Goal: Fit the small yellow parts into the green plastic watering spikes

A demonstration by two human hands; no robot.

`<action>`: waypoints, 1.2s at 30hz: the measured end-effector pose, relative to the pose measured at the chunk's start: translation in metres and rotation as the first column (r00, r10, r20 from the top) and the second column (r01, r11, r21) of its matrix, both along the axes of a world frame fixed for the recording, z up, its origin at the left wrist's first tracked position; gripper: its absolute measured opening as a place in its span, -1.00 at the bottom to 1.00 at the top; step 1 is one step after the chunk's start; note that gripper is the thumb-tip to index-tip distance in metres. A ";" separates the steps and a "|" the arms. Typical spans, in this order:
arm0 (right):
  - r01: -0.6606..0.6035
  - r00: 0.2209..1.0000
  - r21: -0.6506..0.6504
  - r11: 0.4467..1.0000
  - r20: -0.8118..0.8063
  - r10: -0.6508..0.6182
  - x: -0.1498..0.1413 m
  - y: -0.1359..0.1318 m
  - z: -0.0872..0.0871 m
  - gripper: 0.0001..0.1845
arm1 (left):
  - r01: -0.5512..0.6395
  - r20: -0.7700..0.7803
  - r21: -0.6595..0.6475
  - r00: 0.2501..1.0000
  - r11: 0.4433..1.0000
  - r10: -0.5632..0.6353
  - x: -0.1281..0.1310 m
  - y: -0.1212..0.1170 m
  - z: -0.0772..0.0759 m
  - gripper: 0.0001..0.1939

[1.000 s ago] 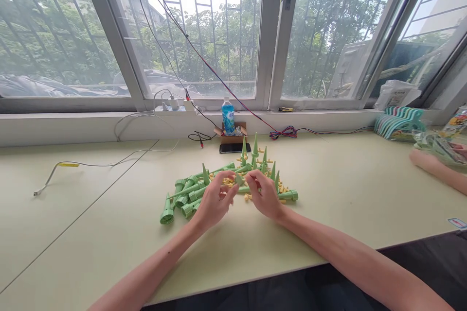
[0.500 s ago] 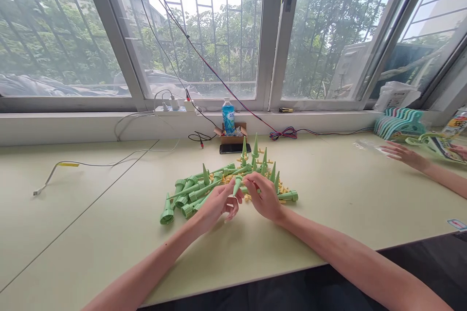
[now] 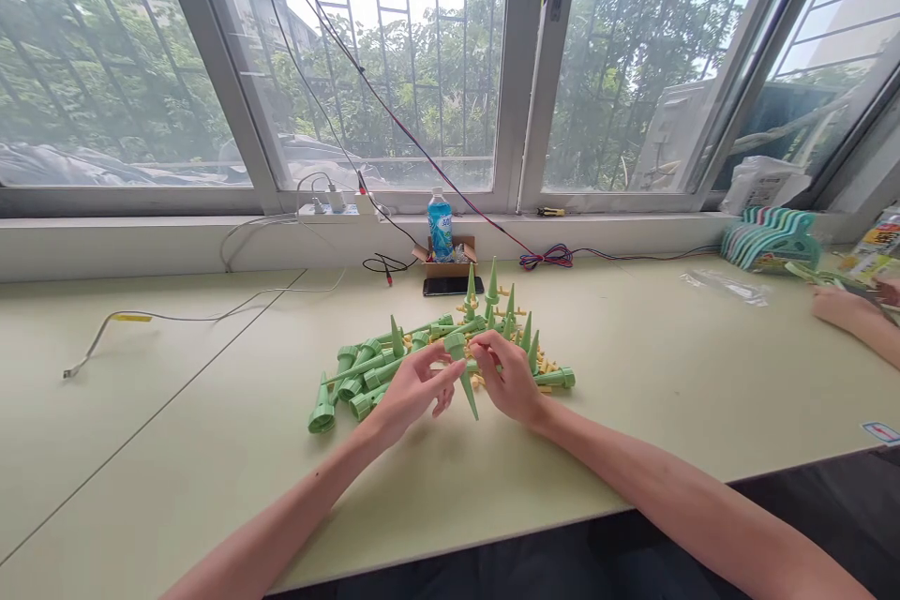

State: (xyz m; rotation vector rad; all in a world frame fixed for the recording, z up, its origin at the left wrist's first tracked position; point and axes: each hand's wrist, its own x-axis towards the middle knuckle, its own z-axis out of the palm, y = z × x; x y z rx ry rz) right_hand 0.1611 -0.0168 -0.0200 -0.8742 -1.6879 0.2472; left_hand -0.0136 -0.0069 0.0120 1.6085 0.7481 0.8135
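Observation:
Between the thumb and fingers of my left hand (image 3: 416, 386) is a green plastic watering spike (image 3: 469, 394), its wide ribbed cap up and its pointed end slanting down toward the table. Close on its right, my right hand (image 3: 512, 382) is closed in a pinch by the cap; what its fingertips hold, if anything, is hidden. Behind both hands lies a pile of green watering spikes (image 3: 367, 358), several on their sides and some standing point up. Small yellow plastic valve pieces (image 3: 561, 372) are scattered among them.
Past the pile are a black phone (image 3: 450, 286) and a blue bottle (image 3: 441, 227) by a small cardboard box. A white cable (image 3: 203, 314) crosses the table at left. At far right, another person's hand (image 3: 844, 307) works near teal hangers (image 3: 770, 239) and a clear plastic bag (image 3: 727, 284).
The watering spike in my left hand has turned, so its point now reaches lower and to the right. My right hand has barely moved. The other person's hand has drawn back to the right.

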 end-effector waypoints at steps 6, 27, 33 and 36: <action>-0.009 1.000 -0.022 1.000 0.009 0.009 -0.001 0.000 0.001 -0.70 | -0.116 -0.030 0.232 0.992 0.966 0.126 0.002 0.001 -0.006 -0.75; 0.048 0.999 0.094 0.994 -0.011 -0.048 0.000 -0.001 0.000 -0.78 | -0.004 0.175 -0.202 0.984 0.979 0.041 0.001 0.004 -0.002 -0.53; -0.056 0.996 0.140 0.989 0.076 0.046 0.000 0.000 -0.002 -0.80 | 0.117 0.163 -0.317 0.984 0.941 -0.068 0.003 0.004 -0.002 -0.46; -0.048 0.996 0.127 0.991 0.076 0.039 0.000 0.001 -0.003 -0.81 | 0.106 0.163 -0.313 0.985 0.944 -0.056 0.004 0.003 0.000 -0.49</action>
